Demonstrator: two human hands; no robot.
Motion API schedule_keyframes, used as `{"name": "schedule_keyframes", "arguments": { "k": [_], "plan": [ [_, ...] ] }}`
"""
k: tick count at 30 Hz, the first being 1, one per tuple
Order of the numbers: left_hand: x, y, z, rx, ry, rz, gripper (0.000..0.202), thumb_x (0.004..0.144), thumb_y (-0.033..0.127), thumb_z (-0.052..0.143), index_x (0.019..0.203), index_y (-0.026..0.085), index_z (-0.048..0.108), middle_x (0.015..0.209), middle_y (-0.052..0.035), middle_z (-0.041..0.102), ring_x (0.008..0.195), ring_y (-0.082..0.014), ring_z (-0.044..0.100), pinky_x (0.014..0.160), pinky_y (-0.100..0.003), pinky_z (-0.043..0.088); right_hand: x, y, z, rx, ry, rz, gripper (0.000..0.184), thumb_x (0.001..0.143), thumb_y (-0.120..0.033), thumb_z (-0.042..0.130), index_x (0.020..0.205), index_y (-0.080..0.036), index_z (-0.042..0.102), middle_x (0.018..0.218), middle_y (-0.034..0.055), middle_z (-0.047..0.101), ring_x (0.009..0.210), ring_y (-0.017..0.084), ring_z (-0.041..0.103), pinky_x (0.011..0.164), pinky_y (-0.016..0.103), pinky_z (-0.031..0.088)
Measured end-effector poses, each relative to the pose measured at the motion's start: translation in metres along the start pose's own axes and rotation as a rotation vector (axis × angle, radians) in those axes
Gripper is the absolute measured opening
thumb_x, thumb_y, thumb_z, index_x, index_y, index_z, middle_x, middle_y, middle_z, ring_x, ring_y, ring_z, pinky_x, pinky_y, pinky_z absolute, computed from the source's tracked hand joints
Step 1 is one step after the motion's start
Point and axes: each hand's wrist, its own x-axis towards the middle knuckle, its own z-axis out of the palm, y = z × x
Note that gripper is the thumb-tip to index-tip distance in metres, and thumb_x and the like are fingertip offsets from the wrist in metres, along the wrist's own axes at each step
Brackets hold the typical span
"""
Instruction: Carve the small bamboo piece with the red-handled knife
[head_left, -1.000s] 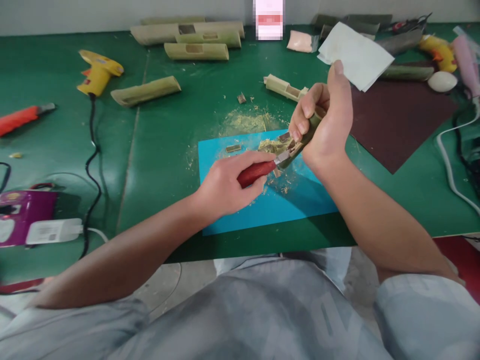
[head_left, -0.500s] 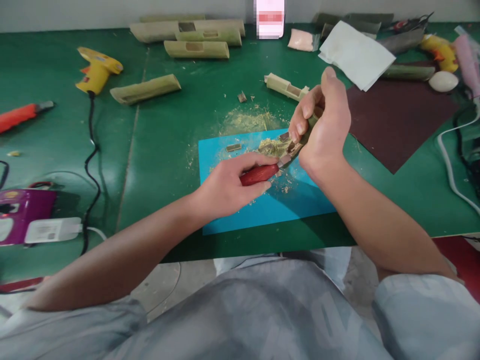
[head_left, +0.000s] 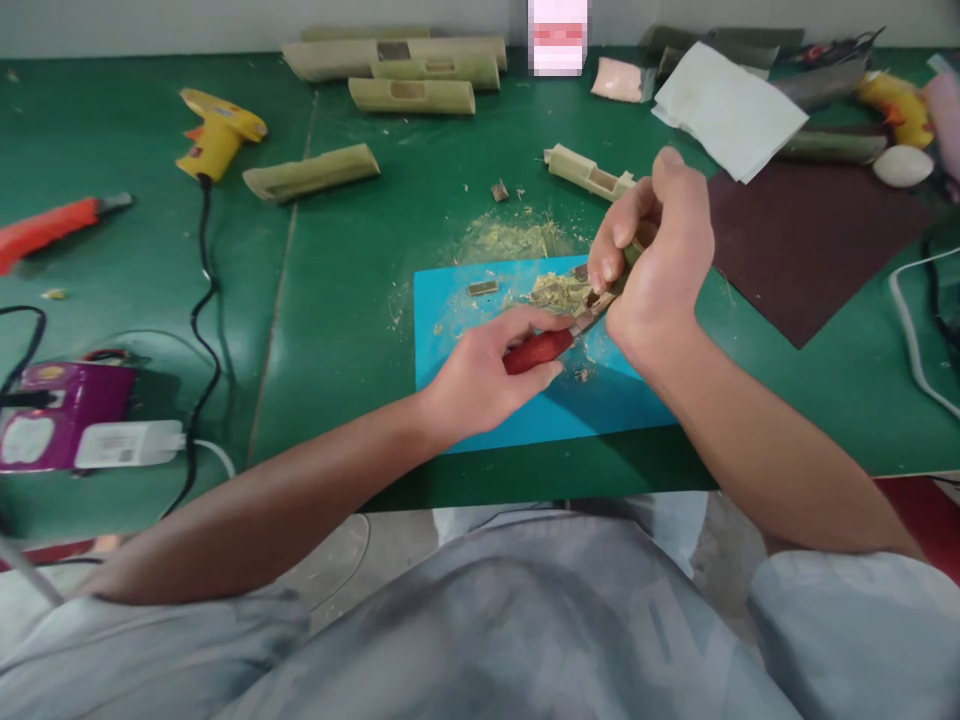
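My left hand (head_left: 491, 375) is closed around the red wooden handle of a carving knife (head_left: 538, 352). Its short metal blade lies against a cut opening in a bamboo tube (head_left: 639, 245), and the blade's tip is hard to make out. My right hand (head_left: 664, 250) wraps around that tube, hiding much of it, and holds it tilted above a blue sheet (head_left: 480, 440). Yellowish shavings (head_left: 559, 290) are heaped under the tube, with a small cut bamboo piece (head_left: 482, 288) to their left. Just beyond my right fingers lies a pale notched tube with a thin tip (head_left: 589, 172).
Cut bamboo tubes (head_left: 412, 97) lie along the back, one more (head_left: 311, 173) at left. A yellow glue gun (head_left: 217, 135), an orange-handled tool (head_left: 52, 230) and a purple box (head_left: 82, 400) are left. White paper (head_left: 727, 110) and a dark brown sheet (head_left: 810, 250) lie right.
The whole scene has shifted slightly right in view as the camera turned. Both hands keep their holds on knife and bamboo tube, with hardly any movement between them.
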Motion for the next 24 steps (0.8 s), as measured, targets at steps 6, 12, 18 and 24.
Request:
{"name": "schedule_keyframes", "arguments": {
  "k": [6, 12, 18, 24],
  "plan": [
    [0.012, 0.006, -0.019, 0.204, -0.141, 0.108, 0.037, 0.095, 0.034, 0.074, 0.130, 0.023, 0.079, 0.131, -0.0068, 0.084, 0.119, -0.0257, 0.080, 0.110, -0.038, 0.064, -0.002, -0.007, 0.002, 0.039, -0.096, 0.042, 0.072, 0.097, -0.088, 0.053, 0.050, -0.033, 0.047, 0.048, -0.0004, 0.035, 0.043, 0.020, 0.029, 0.048, 0.042, 0.032],
    [0.012, 0.002, -0.020, 0.437, -0.131, 0.212, 0.039, 0.102, 0.033, 0.064, 0.137, 0.022, 0.076, 0.133, -0.0082, 0.084, 0.116, -0.0236, 0.081, 0.103, -0.033, 0.063, 0.003, -0.010, -0.004, 0.035, -0.180, 0.088, 0.070, 0.092, -0.090, 0.057, 0.052, -0.033, 0.050, 0.050, -0.0004, 0.040, 0.045, 0.021, 0.033, 0.051, 0.042, 0.037],
    [0.005, 0.000, -0.018, 0.597, -0.107, 0.311, 0.040, 0.104, 0.028, 0.060, 0.142, 0.025, 0.075, 0.131, -0.0084, 0.085, 0.113, -0.0231, 0.082, 0.093, -0.031, 0.064, 0.004, -0.009, -0.002, 0.016, -0.126, 0.103, 0.075, 0.084, -0.101, 0.054, 0.052, -0.034, 0.047, 0.050, 0.0008, 0.039, 0.047, 0.022, 0.033, 0.050, 0.041, 0.036],
    [0.004, 0.013, -0.020, 0.389, -0.094, 0.186, 0.039, 0.100, 0.032, 0.067, 0.137, 0.024, 0.077, 0.136, -0.0076, 0.084, 0.121, -0.0253, 0.081, 0.109, -0.037, 0.065, 0.002, -0.010, 0.003, -0.029, -0.091, 0.129, 0.077, 0.080, -0.104, 0.050, 0.055, -0.032, 0.043, 0.049, 0.0015, 0.038, 0.049, 0.023, 0.035, 0.050, 0.041, 0.038]
  ]
}}
